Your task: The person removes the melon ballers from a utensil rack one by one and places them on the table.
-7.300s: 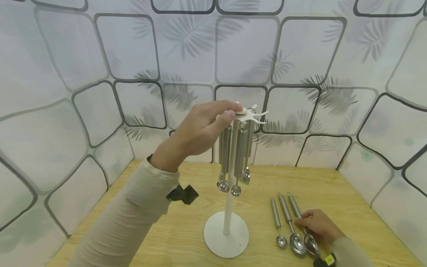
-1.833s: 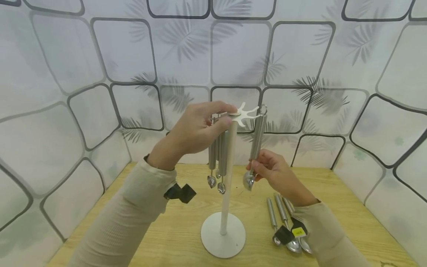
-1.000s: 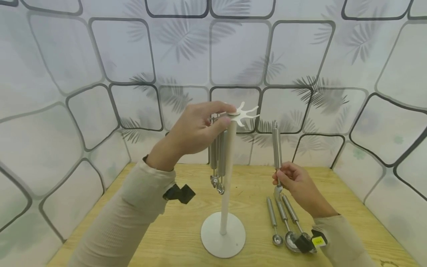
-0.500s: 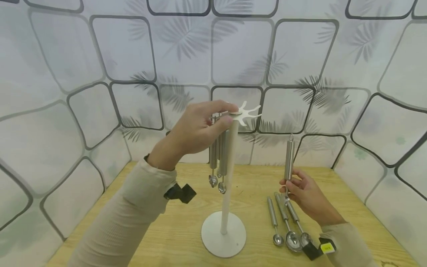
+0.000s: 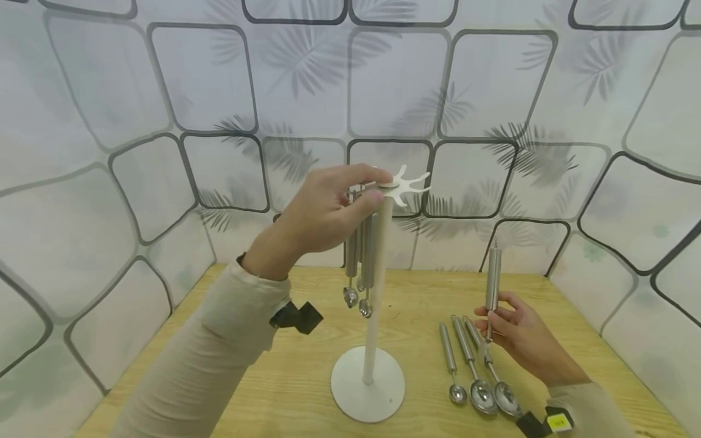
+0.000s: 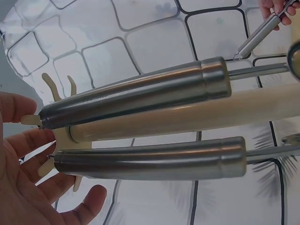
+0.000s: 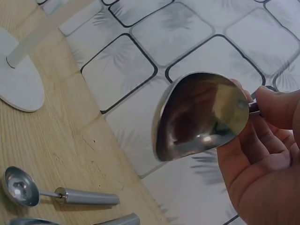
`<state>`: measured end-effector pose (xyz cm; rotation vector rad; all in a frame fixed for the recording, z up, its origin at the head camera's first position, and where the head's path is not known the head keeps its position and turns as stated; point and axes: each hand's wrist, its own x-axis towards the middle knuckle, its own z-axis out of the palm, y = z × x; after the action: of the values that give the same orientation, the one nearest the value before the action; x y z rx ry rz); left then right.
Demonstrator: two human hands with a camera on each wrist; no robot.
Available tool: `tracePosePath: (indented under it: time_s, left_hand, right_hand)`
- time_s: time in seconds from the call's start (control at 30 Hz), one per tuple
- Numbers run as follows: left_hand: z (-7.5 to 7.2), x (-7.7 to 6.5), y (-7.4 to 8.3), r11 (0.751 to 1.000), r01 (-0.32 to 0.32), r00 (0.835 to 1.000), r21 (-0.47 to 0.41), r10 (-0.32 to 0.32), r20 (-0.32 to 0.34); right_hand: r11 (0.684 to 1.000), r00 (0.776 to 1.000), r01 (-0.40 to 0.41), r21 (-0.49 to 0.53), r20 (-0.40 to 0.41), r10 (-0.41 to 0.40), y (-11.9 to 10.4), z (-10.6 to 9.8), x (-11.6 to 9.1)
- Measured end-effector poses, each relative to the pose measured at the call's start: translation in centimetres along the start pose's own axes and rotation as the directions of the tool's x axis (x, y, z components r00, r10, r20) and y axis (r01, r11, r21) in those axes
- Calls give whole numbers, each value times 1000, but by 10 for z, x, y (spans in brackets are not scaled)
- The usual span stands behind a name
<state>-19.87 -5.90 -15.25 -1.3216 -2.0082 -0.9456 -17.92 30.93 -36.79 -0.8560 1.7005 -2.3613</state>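
My left hand (image 5: pixel 323 210) grips the top of a white hanging rack (image 5: pixel 378 274), forefinger on its cap and thumb at the edge of the star-shaped head. Several steel scoops (image 5: pixel 368 252) hang by their handle ends on the rack's left side; two steel handles (image 6: pixel 136 93) cross the left wrist view. My right hand (image 5: pixel 528 337) pinches a steel scoop (image 5: pixel 494 277) by its thin neck, handle upright and bowl down. In the right wrist view the deep bowl (image 7: pixel 201 117) faces the camera. Near that hand, three steel scoops (image 5: pixel 482 395) lie side by side on the table.
The rack's round white base (image 5: pixel 368 384) stands on a wood-grain table (image 5: pixel 274 389). Bare prongs (image 5: pixel 418 182) stick out on the right of the rack head. A patterned cloth wall (image 5: pixel 306 91) encloses the back and both sides.
My right hand has left the lying scoops, gone to a prong holding a scoop, and carried that scoop right and down. The rack head has turned; the left hand keeps its grip.
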Motion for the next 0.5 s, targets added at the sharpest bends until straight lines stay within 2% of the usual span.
tracePosePath:
  time_s: [0.17,0.33,0.5]
  left_hand:
    - [0,0,-1,1000,12,1000,-7,-12,6]
    - [0,0,-2,1000,11,1000,-11,-11,9]
    - [0,0,-2,1000,3,1000,-14,-3,5]
  right_hand:
    - [999,999,-13,50,-30,14,3,-8,-9]
    - [999,994,-42,-9,-98,41,7,-16,-19]
    - [997,994,-65,35,-84,68,11,-25,-26]
